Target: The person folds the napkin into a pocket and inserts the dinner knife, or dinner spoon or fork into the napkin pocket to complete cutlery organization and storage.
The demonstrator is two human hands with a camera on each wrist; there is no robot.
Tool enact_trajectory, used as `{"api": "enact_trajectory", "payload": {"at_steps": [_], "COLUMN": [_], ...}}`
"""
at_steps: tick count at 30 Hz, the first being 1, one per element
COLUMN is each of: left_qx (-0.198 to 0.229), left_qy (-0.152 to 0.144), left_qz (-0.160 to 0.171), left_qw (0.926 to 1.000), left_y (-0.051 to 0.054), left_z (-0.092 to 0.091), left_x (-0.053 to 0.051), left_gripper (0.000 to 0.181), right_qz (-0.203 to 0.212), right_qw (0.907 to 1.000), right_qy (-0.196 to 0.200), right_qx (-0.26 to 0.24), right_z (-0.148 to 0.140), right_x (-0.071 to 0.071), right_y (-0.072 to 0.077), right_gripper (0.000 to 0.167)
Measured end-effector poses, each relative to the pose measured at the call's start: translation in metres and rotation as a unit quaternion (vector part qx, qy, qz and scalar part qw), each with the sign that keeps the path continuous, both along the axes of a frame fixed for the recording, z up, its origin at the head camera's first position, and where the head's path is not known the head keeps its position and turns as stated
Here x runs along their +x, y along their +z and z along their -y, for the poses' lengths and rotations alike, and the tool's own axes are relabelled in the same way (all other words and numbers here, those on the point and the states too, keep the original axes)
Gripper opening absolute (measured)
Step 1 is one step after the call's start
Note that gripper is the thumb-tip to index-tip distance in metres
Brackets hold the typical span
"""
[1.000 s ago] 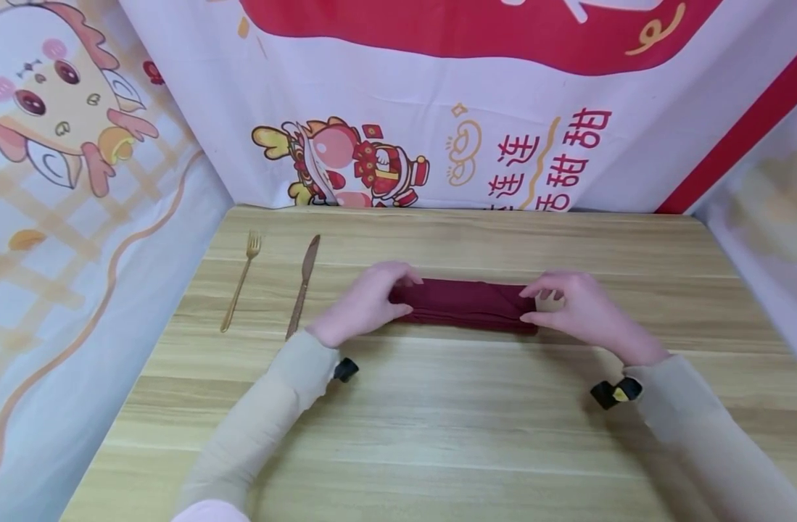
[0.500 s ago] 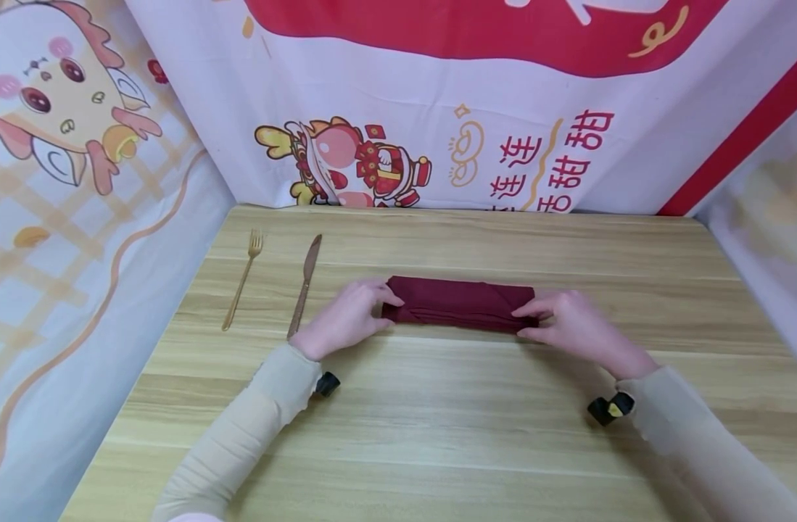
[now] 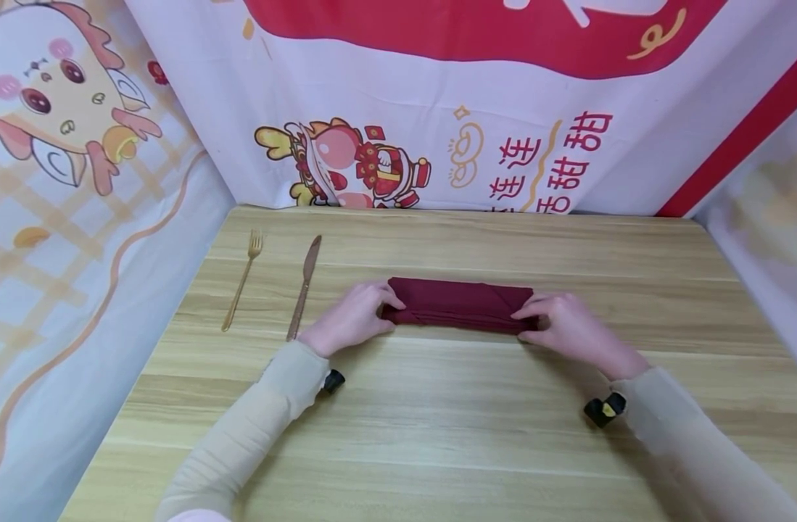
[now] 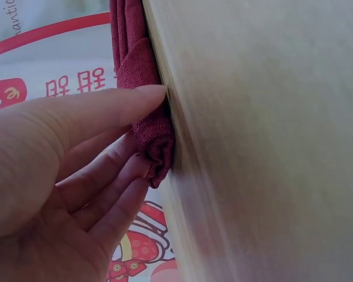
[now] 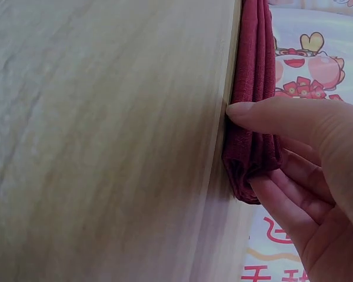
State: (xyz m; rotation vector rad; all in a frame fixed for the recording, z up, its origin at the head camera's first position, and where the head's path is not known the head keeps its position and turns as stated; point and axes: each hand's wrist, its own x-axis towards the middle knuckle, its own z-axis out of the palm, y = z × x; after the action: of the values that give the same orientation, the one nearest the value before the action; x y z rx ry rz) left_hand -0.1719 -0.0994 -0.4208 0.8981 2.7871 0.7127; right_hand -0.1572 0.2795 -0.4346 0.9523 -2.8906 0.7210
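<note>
A dark red cloth napkin (image 3: 460, 304), folded into a long narrow strip, lies crosswise on the wooden table. Its left end is held by my left hand (image 3: 357, 313), thumb on the near side and fingers at the end. At the opposite end my right hand (image 3: 568, 332) grips the cloth between thumb and fingers. The left wrist view shows the rolled layers of the napkin end (image 4: 156, 147) by the left fingertips. Stacked folds of the napkin (image 5: 253, 76) run away from the right thumb in the right wrist view.
Left of the napkin lie a gold fork (image 3: 243, 279) and a copper-coloured table knife (image 3: 305, 283), side by side. A printed cloth (image 3: 450, 87) hangs along the table's back edge. More patterned cloth (image 3: 111, 217) borders the left side.
Both hands have shifted slightly toward me, the left also outward, and now grip the napkin's ends lower down. The napkin has hardly moved, and the cutlery stays in place.
</note>
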Motion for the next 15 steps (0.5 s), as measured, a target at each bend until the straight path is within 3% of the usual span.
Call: {"api": "enact_trajectory", "payload": {"at_steps": [15], "left_qx": [0.011], "left_qy": [0.003], "left_qz": [0.003], "left_qw": [0.9999], "left_y": [0.0002], "left_z": [-0.0023], "left_x": [-0.0074], "left_gripper": [0.025], "right_qz": [-0.007], "right_qw": [1.0], "right_qy": [-0.004], "right_qx": [-0.002], "right_z": [0.0009], "right_x": [-0.0039], "right_y": [-0.0006], "right_gripper": [0.023]}}
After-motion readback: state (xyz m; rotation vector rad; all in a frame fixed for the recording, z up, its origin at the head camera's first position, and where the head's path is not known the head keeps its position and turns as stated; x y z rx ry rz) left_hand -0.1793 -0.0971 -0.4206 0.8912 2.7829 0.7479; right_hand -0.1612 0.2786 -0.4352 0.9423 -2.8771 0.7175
